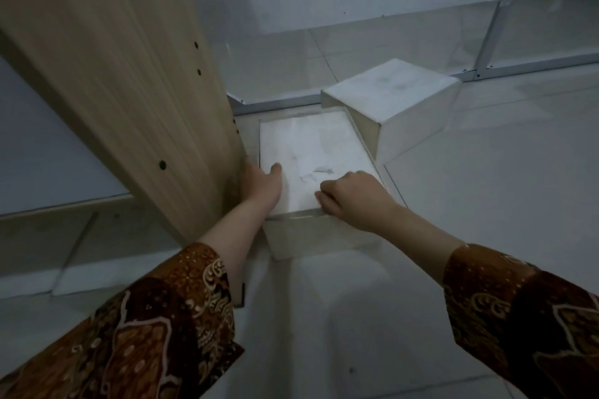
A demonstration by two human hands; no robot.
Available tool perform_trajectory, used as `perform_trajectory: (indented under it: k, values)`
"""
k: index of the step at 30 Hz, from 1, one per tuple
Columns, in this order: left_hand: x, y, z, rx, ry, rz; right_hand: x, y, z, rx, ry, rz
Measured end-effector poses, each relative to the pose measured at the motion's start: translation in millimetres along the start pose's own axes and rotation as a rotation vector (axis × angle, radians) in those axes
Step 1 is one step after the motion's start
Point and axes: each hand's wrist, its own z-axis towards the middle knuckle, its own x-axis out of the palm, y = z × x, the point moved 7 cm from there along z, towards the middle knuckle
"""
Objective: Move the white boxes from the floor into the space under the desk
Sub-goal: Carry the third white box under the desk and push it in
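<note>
- Your left hand [261,183] grips the near white box [311,159] at its left edge, beside the desk panel [129,74].
- Your right hand [350,197] clasps its near edge.
- That box sits on the floor [486,188], touching a second white box [398,104].

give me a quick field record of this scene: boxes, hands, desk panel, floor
near box: white box, flat on the tiled floor, close beside the wooden desk panel
far box: second white box, behind and right of the near one, turned at an angle
left hand: left hand on the near box's left edge, between box and panel
right hand: right hand with fingers curled over the box's near top edge
sleeves: brown patterned
under desk: another white box seems to sit left of the panel
</note>
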Motion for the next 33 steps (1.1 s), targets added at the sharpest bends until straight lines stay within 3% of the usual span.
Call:
perform_trajectory:
  k: [3,6,10,12,14,16,19,25,28,33]
  values:
    - [4.8,13.5,-17.5,-0.014,0.073,0.094,-17.5,25.9,-23.9,-0.092,-0.113,0.057]
    - [7.0,26.9,-39.9,0.113,0.095,0.320,-25.4,24.8,-32.6,-0.077,-0.211,0.040]
    - [-4.7,31.7,-63.6,0.191,0.000,0.371,-3.0,-49.2,-47.3,0.532,-0.204,0.265]
    - [-5.6,34.6,-72.1,0.177,-0.003,0.373,21.3,-77.5,-66.0,0.833,-0.145,0.626]
    - [-7.2,37.7,-81.2,0.165,-0.008,0.358,48.8,-78.8,-78.9,0.983,-0.027,1.000]
    - [-10.7,42.7,-88.5,0.146,-0.012,0.326,58.4,-64.9,-83.0,0.968,0.069,1.193]
    - [-17.5,51.9,-102.0,0.132,-0.014,0.269,53.9,-48.0,-94.7,0.924,0.033,1.292]
    - [-35.3,76.1,-124.4,0.126,0.029,0.129,49.3,-32.1,-120.1,1.022,0.057,1.157]
    - [-45.5,91.4,-132.7,0.018,0.050,0.109,43.6,-26.4,-128.5,1.054,0.122,1.033]
    - [-43.3,101.1,-140.7,-0.043,0.125,0.035,43.6,-4.5,-146.0,1.024,0.105,1.229]
